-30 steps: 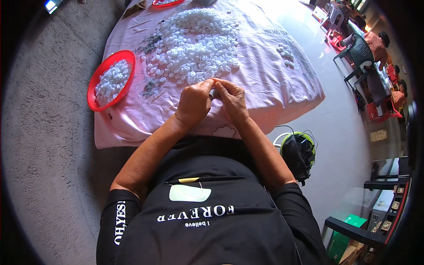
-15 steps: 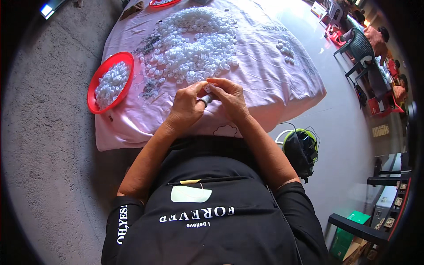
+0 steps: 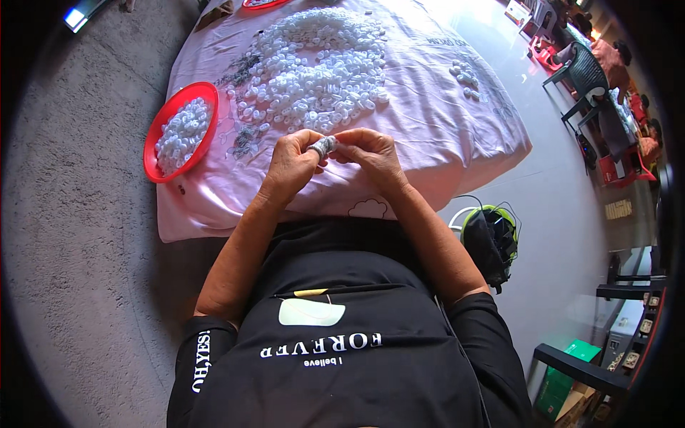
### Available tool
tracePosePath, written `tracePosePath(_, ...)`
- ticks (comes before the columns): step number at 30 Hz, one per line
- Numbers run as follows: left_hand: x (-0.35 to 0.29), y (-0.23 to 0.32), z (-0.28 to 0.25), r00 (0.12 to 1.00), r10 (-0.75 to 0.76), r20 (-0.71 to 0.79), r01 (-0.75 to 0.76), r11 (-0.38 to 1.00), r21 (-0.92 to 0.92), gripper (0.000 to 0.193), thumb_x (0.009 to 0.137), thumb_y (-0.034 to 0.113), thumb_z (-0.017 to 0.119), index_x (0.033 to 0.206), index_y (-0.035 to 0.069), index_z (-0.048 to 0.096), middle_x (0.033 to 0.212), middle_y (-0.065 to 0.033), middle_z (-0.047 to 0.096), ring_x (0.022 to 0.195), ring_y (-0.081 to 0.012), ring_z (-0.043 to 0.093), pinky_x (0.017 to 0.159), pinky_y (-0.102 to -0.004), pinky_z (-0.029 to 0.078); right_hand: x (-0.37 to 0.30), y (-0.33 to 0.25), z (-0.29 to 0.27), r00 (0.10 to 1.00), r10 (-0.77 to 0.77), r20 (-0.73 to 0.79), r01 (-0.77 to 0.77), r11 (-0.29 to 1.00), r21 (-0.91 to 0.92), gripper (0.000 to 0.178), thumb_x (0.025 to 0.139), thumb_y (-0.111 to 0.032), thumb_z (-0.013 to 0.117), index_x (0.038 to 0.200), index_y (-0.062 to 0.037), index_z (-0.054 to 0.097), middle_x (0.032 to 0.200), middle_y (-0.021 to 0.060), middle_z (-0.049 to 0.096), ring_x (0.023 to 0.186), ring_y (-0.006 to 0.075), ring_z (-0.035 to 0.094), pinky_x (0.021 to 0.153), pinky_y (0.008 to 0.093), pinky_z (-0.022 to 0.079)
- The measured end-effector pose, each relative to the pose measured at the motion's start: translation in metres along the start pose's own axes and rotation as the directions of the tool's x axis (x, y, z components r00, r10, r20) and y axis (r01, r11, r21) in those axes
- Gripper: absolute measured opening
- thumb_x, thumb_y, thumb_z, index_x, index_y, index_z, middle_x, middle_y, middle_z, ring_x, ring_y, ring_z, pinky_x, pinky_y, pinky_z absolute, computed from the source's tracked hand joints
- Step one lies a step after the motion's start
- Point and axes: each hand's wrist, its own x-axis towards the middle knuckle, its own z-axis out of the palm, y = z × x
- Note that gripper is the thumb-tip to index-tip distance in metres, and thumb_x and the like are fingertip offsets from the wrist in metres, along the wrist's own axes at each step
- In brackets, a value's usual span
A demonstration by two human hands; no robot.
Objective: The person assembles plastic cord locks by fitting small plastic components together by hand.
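Note:
My left hand (image 3: 291, 165) and my right hand (image 3: 372, 153) meet above the near part of the cloth-covered table, both with fingers closed in a pinch. A grey-white wrap (image 3: 322, 148) shows on a finger of the left hand, beside the right fingertips. Whatever lies between the fingertips is too small and covered to make out. Just beyond the hands spreads a large heap of small white oval plastic pieces (image 3: 317, 82). To the left, a red basin (image 3: 148, 146) holds more white pieces (image 3: 183, 135) of the same kind.
A small group of white pieces (image 3: 464, 77) lies at the table's right. Another red basin (image 3: 265, 3) is at the far edge. Right of the table are a black and lime-green bag (image 3: 489, 242), a dark chair (image 3: 581, 77) and people seated farther off.
The wrapped finger has turned upward and left, and the left hand has shifted slightly left. A small white piece seen between the fingertips before is now mostly hidden.

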Motion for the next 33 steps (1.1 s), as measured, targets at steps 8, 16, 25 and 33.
tracePosePath(8, -0.003, -0.001, 0.004, 0.999, -0.028, -0.032, 0.023, 0.99, -0.139, 0.017, 0.093, 0.005, 0.05, 0.099, -0.004, 0.064, 0.083, -0.0062, 0.065, 0.071, -0.0108, 0.062, 0.065, -0.0246, 0.053, 0.0, -0.001, 0.002, 1.0, 0.007, -0.015, -0.008, 1.0, -0.029, 0.013, 0.086, -0.001, 0.067, 0.098, 0.0023, 0.067, 0.091, 0.0107, 0.07, 0.08, 0.0149, 0.068, 0.071, 0.025, 0.055)
tracePosePath(16, -0.005, -0.006, 0.011, 0.996, -0.025, -0.088, 0.011, 0.988, -0.157, 0.017, 0.094, 0.006, 0.051, 0.1, -0.004, 0.063, 0.083, -0.0077, 0.067, 0.07, -0.0114, 0.064, 0.066, -0.0244, 0.054, 0.001, 0.001, 0.003, 0.999, 0.005, -0.036, -0.007, 0.998, -0.056, 0.012, 0.086, -0.001, 0.066, 0.097, 0.0027, 0.068, 0.091, 0.0115, 0.07, 0.079, 0.0151, 0.068, 0.071, 0.0252, 0.056)
tracePosePath(25, -0.005, -0.006, 0.01, 0.995, -0.015, -0.097, 0.006, 0.995, -0.099, 0.016, 0.094, 0.007, 0.051, 0.099, -0.004, 0.062, 0.083, -0.0071, 0.066, 0.07, -0.011, 0.064, 0.066, -0.024, 0.054, 0.001, 0.001, 0.003, 1.0, 0.02, -0.024, -0.021, 0.998, -0.055, 0.013, 0.086, -0.001, 0.066, 0.099, 0.0035, 0.069, 0.092, 0.0124, 0.07, 0.08, 0.0159, 0.068, 0.074, 0.0266, 0.057)
tracePosePath(33, -0.002, -0.011, 0.003, 0.998, -0.013, -0.057, 0.002, 0.982, -0.189, 0.016, 0.094, 0.005, 0.052, 0.102, -0.003, 0.063, 0.082, -0.0062, 0.065, 0.072, -0.0104, 0.063, 0.067, -0.024, 0.053, 0.001, -0.003, 0.002, 0.999, 0.029, -0.045, -0.029, 1.0, 0.007, 0.014, 0.086, -0.002, 0.066, 0.099, 0.0029, 0.069, 0.092, 0.0123, 0.07, 0.08, 0.0159, 0.068, 0.075, 0.0268, 0.057)
